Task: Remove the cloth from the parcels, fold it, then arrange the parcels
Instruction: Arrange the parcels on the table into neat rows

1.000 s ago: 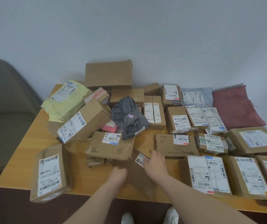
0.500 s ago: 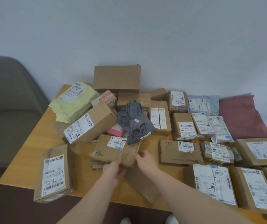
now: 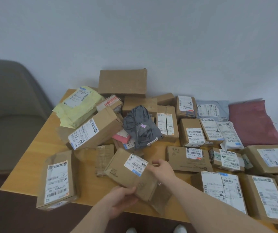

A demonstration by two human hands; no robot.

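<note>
A flat brown box [image 3: 131, 172] is held tilted above the desk [image 3: 34, 158] in the lower centre of the frame. The left hand [image 3: 123, 198] is curled round its near corner from below, and the right hand [image 3: 162, 169] is closed on its right edge beside the white label. Both grips are thus clenched on this one parcel. Judged by its thin card walls and the ease of the tilt, the box is probably light and fairly stiff; its corners and short edges look the surest places to be taken, while the glossy label may slip.

The folded red cloth [image 3: 254, 123] lies at the upper right, against the wall, apart from the heap. A crumpled grey bag [image 3: 140, 127] sits on the pile at centre and would be expected to sag if lifted.

Open room is scarce. Bare desk is seen at the left between a labelled box [image 3: 58, 179] and the yellow mailer [image 3: 77, 106], and in a strip just before the held parcel. The labelled box overhangs the near edge at lower left and could be knocked off. Neat rows of parcels fill the right half.
</note>
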